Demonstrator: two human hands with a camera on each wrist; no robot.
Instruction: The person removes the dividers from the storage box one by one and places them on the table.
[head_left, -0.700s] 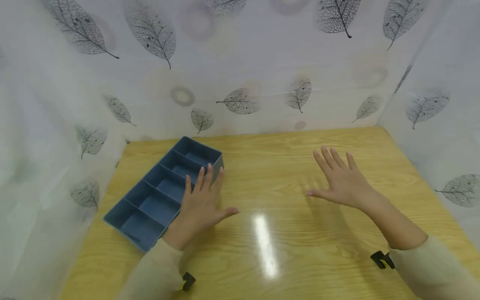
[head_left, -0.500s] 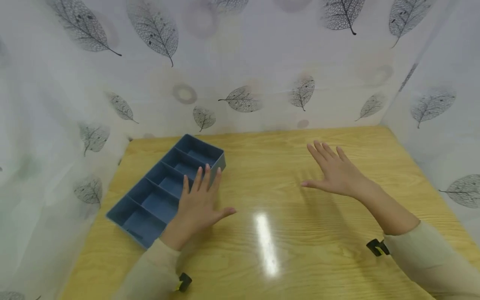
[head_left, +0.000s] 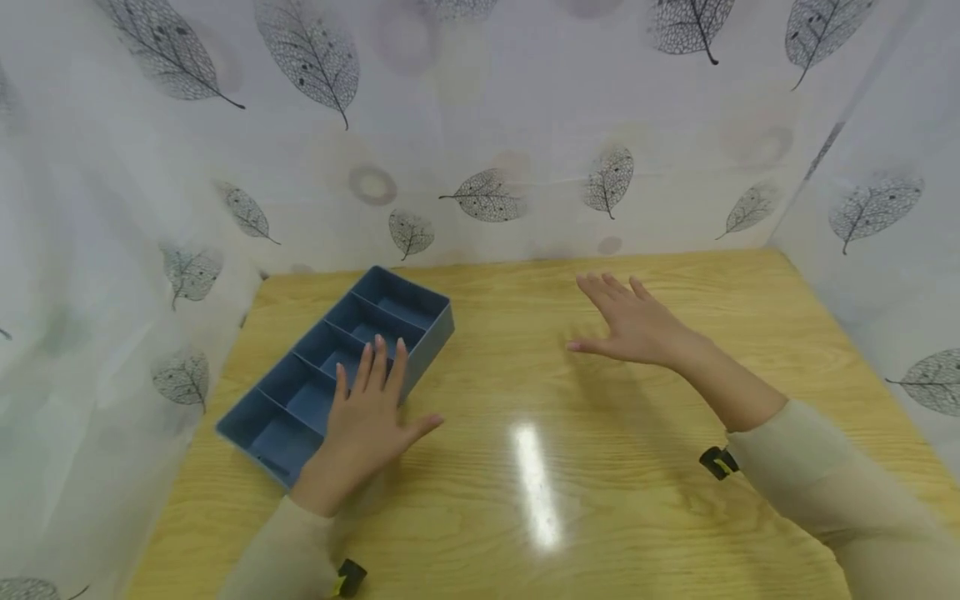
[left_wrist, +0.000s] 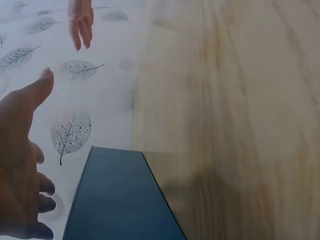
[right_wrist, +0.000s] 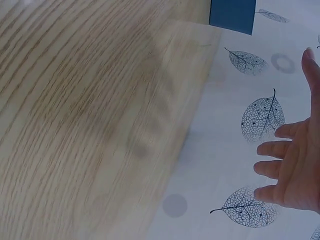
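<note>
A blue-grey tray (head_left: 435,342) with several compartments in a row lies slantwise on the left of the wooden table. My left hand (head_left: 365,429) hovers over its near right side, fingers straight and spread, and hides part of the tray. In the left wrist view the tray's side wall (left_wrist: 120,200) stands below and beside that hand (left_wrist: 20,165). Over the table's right half my right hand (head_left: 637,327) is held in the air, palm down, fingers extended, holding nothing. The right wrist view has the same hand (right_wrist: 300,160) well away from the tray's end (right_wrist: 232,15).
The wood-grain table (head_left: 510,492) reaches back to a pale curtain (head_left: 525,108) printed with leaves, which also closes off the left and right sides. A bright light reflection (head_left: 536,487) lies on the tabletop.
My right hand has moved left and slightly away from me, toward the table's middle. My left hand has shifted left and a little nearer. The tray stays in place.
</note>
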